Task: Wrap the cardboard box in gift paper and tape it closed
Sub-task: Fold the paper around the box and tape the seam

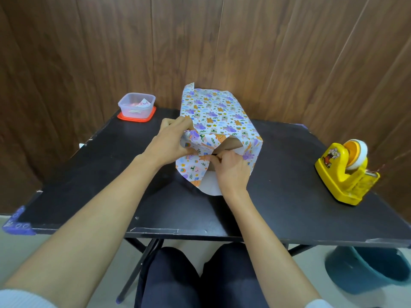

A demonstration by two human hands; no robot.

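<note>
A cardboard box [231, 144] stands in the middle of the black table [89, 185], covered on top and sides by white gift paper [218, 112] printed with purple and orange cartoon figures. Only a brown patch of the box shows at the near end, where the paper is loose. My left hand [171, 141] grips the paper at the box's near left corner. My right hand [231, 170] pinches the folded flap's edge against the near face. A white flap [210, 185] lies flat on the table below the box.
A yellow tape dispenser [344, 172] with a white roll sits at the table's right. At the back left is a clear plastic tub [136, 104] with scraps on a red lid. A teal bucket [364, 270] stands on the floor at right. Wooden wall behind.
</note>
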